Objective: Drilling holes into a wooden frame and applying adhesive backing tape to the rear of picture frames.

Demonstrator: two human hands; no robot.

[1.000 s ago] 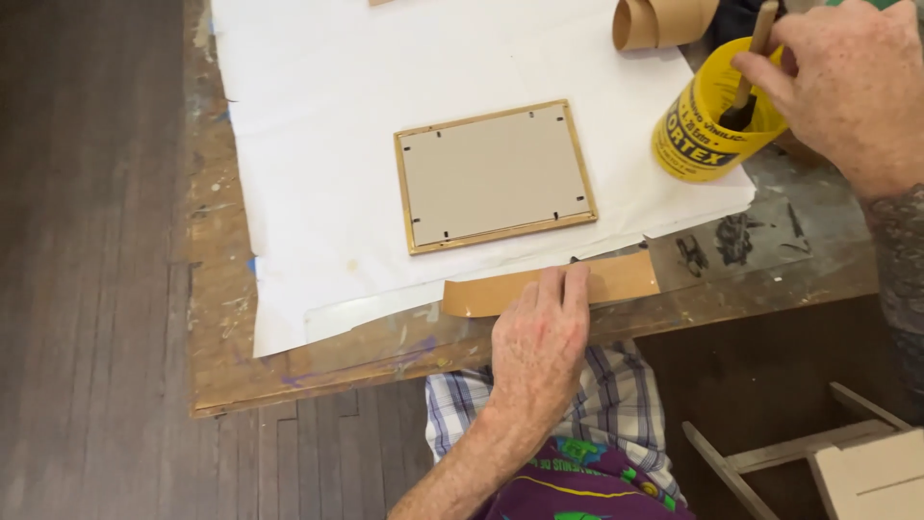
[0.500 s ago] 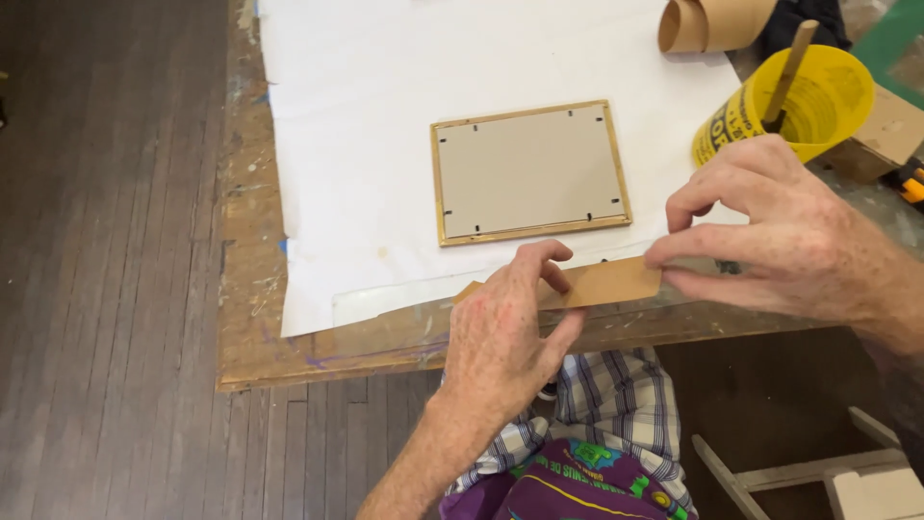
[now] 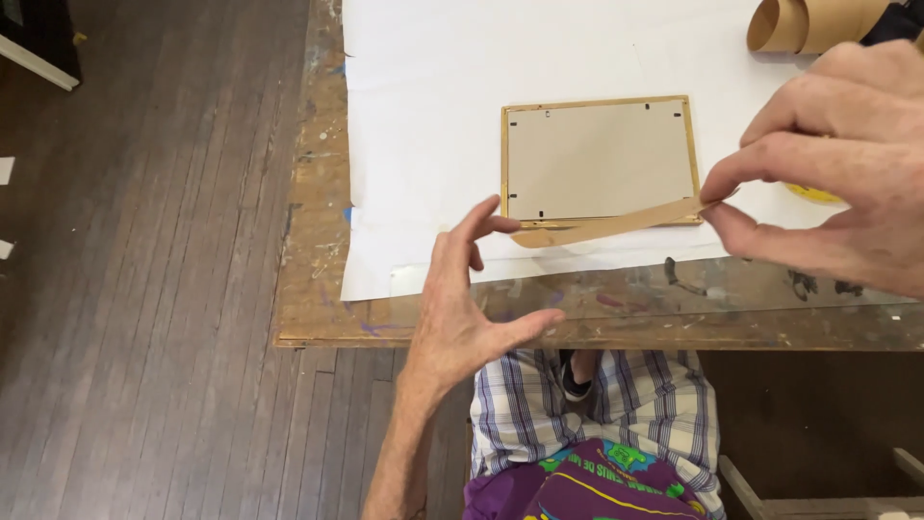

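Your right hand (image 3: 837,164) at right pinching the brown paper strip (image 3: 606,227), grip closed on its end, your left hand (image 3: 462,299) at centre open-fingered touching the strip's other end, over the wooden picture frame (image 3: 597,159) lying face-down on the paint-stained bench (image 3: 318,289).

The picture frame (image 3: 599,160) lies on the paper sheet (image 3: 452,87), paper roll (image 3: 818,24) behind.

A yellow container (image 3: 813,193) is seen at the right edge of the frame, almost wholly hidden behind the right hand (image 3: 837,164); only a small yellow sliver is shown, and no label can be made out on it. A roll of brown paper (image 3: 813,24) is seen at the upper right. No signs or screens are shown.
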